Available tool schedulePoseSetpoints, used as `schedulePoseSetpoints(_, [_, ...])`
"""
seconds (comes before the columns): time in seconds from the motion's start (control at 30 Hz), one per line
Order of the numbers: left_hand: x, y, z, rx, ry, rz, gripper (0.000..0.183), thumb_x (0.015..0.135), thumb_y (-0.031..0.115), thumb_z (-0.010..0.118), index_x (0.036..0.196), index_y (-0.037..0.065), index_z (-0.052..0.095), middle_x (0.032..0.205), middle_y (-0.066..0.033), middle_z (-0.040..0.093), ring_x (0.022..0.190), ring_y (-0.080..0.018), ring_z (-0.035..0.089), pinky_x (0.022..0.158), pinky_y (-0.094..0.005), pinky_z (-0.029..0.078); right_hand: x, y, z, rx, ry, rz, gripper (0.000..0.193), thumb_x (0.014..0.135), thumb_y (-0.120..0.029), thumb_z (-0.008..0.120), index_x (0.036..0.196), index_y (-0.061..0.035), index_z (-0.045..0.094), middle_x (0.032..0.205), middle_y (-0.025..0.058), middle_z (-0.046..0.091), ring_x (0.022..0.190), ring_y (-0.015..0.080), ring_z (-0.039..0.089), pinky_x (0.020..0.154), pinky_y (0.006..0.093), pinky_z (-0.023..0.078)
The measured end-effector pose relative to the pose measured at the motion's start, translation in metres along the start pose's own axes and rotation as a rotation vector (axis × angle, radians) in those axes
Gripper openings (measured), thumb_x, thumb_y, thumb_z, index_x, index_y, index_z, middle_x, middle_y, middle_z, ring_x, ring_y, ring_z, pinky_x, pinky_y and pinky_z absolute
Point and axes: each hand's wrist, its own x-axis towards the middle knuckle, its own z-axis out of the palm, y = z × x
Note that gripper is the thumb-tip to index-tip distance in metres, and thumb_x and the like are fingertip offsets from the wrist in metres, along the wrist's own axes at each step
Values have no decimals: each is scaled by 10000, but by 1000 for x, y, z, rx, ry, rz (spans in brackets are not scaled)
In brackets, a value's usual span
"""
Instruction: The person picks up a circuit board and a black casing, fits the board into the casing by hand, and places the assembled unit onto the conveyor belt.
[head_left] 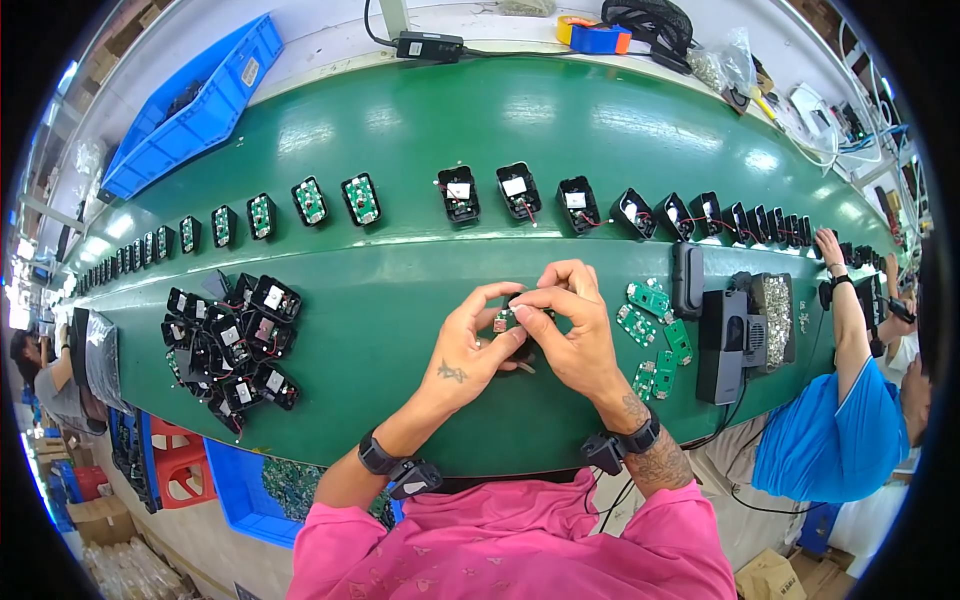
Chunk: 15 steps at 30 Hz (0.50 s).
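Observation:
Above the green bench, both my hands come together on a small green circuit board (500, 322), mostly covered by the fingers. My left hand (468, 345) is closed around the board's left side. From the other side, my right hand (575, 340) pinches at the board with thumb and forefinger; a small white part shows by these fingertips. Something dark behind the fingers is too hidden to make out. To the right of my hands lie several loose green circuit boards (636, 325). A heap of black plastic housings (232, 340) with wires lies at the left.
Black housings (459, 194) stand in a long row across the bench, those at left with green boards (361, 200) inside. A black speaker-like box (722, 345) and a tray of small metal parts (776, 325) are right. A blue-clad co-worker (835, 435) reaches in there.

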Motion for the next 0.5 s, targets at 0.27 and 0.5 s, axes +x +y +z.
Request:
schedulePoseSetpoints(0.27, [0,4,2,-145,-23,-55,494,949,70,612,1388,27,389,1088,-180,640,692,-246,728,575,-266,613,-2,2,-4,15,-14,-17,147,845,-90,731,990,-81,761,1054,63,565,1025,219,487,826,331,431])
schedulePoseSetpoints(0.5, [0,-5,7,-122,20,53,462,952,33,595,1376,22,410,1154,-183,629,732,-212,724,592,-251,604,-5,2,2,-272,171,-244,138,824,-45,718,959,-62,736,982,82,566,949,259,501,769,357,444])
